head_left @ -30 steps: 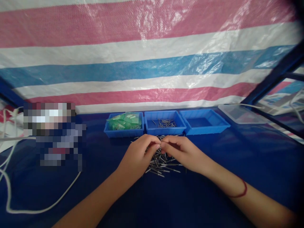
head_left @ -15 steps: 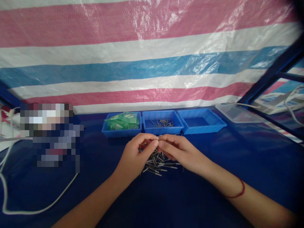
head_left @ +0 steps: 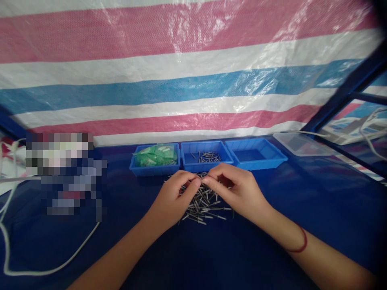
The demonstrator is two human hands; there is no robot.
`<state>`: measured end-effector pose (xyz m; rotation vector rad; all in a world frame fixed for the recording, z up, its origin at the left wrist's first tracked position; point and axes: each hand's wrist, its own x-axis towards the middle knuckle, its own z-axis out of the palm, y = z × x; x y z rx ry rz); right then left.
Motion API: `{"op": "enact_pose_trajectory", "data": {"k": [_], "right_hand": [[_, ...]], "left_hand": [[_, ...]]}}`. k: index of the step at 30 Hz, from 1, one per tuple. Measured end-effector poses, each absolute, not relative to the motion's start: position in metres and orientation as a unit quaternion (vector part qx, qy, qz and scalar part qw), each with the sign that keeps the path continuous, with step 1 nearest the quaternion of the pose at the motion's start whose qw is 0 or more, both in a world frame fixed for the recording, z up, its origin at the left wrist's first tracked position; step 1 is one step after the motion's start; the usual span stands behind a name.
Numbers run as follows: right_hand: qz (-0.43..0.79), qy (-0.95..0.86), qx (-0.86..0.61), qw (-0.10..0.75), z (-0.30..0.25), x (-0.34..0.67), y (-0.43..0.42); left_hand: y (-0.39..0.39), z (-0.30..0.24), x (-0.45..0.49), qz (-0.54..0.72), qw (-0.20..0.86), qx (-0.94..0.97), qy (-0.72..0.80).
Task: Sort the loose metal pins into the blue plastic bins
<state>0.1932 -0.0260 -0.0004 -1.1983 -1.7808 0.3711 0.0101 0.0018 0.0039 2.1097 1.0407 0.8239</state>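
Pinching fingers point(head_left: 192, 188) together on left hand point(head_left: 172, 197) and right hand point(head_left: 243, 189), cannot tell around what, above heaped slender metal rivets point(head_left: 202, 203)

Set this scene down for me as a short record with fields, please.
Left hand: pinched, over the pin pile
Right hand: pinched, its tips close to the left's
Held item: too small or hidden to tell
Surface: blue table
Left tray: green bag
Middle tray: several loose pins
Right tray: beside the middle one

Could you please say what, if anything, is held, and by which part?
It cannot be told: the fingers, bunched above the rivets, would hide anything between them.
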Motion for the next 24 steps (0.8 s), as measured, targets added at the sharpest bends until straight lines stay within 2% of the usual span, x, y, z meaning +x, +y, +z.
{"op": "enact_pose_trajectory", "data": {"k": [4,8,11,17,24], "right_hand": [[0.007,-0.704,-0.517,0.487,-0.005,0.202,-0.001],[-0.081,-0.724,-0.546,0.415,-0.001,0.217,0.011],[-0.055,-0.718,-0.579,0.382,0.009,0.233,-0.002],[0.029,-0.770,-0.618,0.155,0.003,0.253,-0.029],[0.022,-0.739,-0.671,0.053,-0.010,0.251,-0.031]], "left_hand": [[0.011,0.004,0.001,0.276,0.184,0.851,0.407],[0.014,0.010,-0.012,0.167,0.115,0.897,0.393],[0.008,0.020,-0.021,0.092,0.130,0.895,0.417],[0.001,0.036,-0.033,-0.027,0.155,0.861,0.484],[-0.001,0.036,-0.028,-0.103,0.156,0.831,0.524]]}}
